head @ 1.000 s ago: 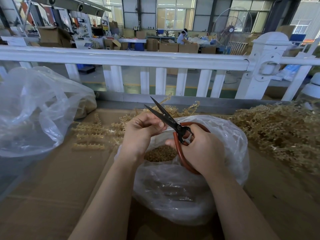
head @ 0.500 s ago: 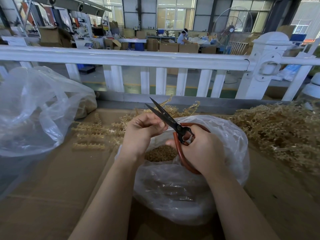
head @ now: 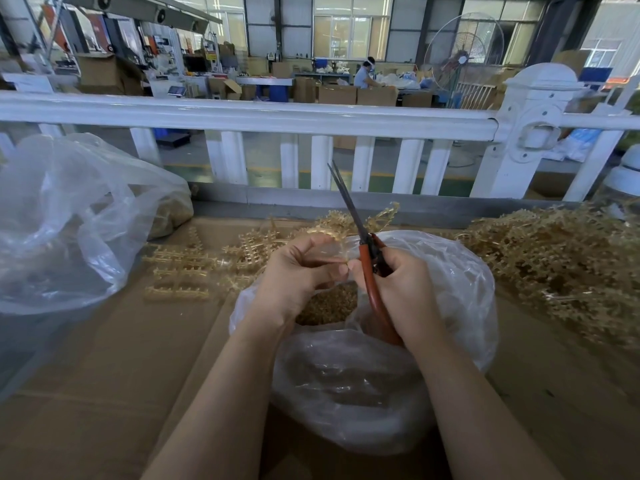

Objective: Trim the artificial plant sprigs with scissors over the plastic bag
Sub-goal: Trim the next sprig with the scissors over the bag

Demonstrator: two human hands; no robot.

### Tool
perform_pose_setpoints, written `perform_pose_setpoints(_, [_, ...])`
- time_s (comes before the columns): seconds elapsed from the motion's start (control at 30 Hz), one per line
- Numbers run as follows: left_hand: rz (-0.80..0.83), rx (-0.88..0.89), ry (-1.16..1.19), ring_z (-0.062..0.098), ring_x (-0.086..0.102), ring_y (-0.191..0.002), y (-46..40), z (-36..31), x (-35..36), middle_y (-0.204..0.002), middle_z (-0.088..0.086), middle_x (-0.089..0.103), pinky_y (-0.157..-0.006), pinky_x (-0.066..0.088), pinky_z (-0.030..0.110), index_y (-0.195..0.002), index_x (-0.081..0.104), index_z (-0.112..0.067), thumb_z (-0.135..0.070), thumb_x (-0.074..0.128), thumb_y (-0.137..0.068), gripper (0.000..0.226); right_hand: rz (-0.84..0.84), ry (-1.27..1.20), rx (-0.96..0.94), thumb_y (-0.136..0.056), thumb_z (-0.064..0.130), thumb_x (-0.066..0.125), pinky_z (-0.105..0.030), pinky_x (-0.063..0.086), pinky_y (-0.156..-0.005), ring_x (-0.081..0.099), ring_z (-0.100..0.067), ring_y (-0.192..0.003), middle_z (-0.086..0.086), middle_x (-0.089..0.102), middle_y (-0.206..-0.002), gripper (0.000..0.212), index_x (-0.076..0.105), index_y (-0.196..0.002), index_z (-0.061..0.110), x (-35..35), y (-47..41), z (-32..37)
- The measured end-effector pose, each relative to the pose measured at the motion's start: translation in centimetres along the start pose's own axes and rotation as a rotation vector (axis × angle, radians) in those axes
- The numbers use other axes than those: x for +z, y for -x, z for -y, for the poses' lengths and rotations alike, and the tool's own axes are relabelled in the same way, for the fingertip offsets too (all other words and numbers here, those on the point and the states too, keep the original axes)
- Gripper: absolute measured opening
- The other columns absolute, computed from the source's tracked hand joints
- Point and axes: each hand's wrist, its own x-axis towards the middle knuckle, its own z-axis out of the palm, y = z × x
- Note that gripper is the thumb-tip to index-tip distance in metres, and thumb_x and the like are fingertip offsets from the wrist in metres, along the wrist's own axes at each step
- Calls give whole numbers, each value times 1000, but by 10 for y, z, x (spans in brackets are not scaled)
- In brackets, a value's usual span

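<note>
A factory floor: beyond the white plastic railing (head: 242, 116) stand stacked brown cardboard cartons (head: 337, 94), a tall round pedestal fan (head: 462, 53) (far right) and grey machinery (head: 138, 8) overhead at far left, under big windows (head: 349, 26).

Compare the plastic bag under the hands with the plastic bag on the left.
The bag under the hands sits open-mouthed with brown trimmings visible inside; the bag on the left slumps sideways, its mouth not in view. The near one lies between the forearms; the left one lies apart, untouched. The near one looks milkier, the left one clearer. Both are thin, crinkled plastic resting on the cardboard.
</note>
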Motion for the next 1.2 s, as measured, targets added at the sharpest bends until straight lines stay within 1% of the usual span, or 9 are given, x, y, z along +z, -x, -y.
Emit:
perform_pose_setpoints(0.23, [95,21,-45,15,65,-59,1,-1,3,-74,9,73,-59,53,24,-100,63,-9,19,72,-72,41,21,-107,32,-81,19,80,-8,48,-55,67,4,-67,21,72,-73,18,68,-80,32,1,-4,-1])
perform_pose_setpoints(0.43, [97,-22,29,17,57,-65,-1,0,0,-74,3,68,-70,43,31,-97,67,-11,17,67,-76,34,17,-115,5,-88,18,75,-8,47,-57,67,4,-68,19,72,-74,16,68,-83,32,1,-3,-1])
perform_pose_setpoints(0.6, [103,5,15,14,66,-68,-1,0,1,-75,3,71,-75,52,30,-96,67,-11,15,71,-73,36,42,-136,-6,-88,16,75,-10,49,-59,68,1,-68,14,73,-76,15,69,-84,29,1,-3,2])
perform_pose_setpoints(0.73, [148,-30,83,12,57,-64,0,-2,1,-75,5,64,-64,45,24,-85,67,-11,-4,79,-70,20,67,-108,3,-87,14,75,-10,48,-59,67,1,-67,19,71,-71,19,67,-83,30,0,-3,0])
perform_pose_setpoints(0.83, [92,-42,176,9,55,-62,0,-2,-1,-74,3,64,-61,48,20,-73,74,-17,-21,74,-76,5,95,-117,-12,-87,11,75,-12,50,-60,68,-1,-67,16,72,-71,19,68,-83,29,1,-2,-2])
perform_pose_setpoints(0.93, [25,-3,177,8,57,-62,-2,-1,-2,-73,2,68,-65,51,18,-74,78,-16,-20,73,-75,7,97,-108,-19,-88,12,75,-9,48,-59,67,2,-67,19,71,-71,20,68,-85,30,1,-2,-4])
perform_pose_setpoints(1.0, [-1,41,161,9,58,-62,-3,0,-3,-72,3,68,-66,52,18,-76,78,-14,-16,72,-78,7,73,-103,-14,-87,17,77,-7,47,-58,66,5,-67,22,70,-70,16,68,-85,30,1,-3,-5])
perform_pose_setpoints(1.07, [-34,96,137,10,57,-63,-4,0,-3,-70,3,65,-66,50,20,-82,76,-11,-16,70,-81,7,22,-66,1,-83,33,80,-9,49,-59,67,4,-72,25,71,-77,13,69,-91,31,0,-3,-5])
perform_pose_setpoints(1.2, [-71,169,105,9,58,-65,-4,-2,-6,-67,1,65,-67,50,20,-83,76,-13,-21,70,-81,10,-35,78,-15,-63,74,68,-19,51,-72,66,3,-86,31,68,-91,39,64,-86,43,-3,-1,-4])
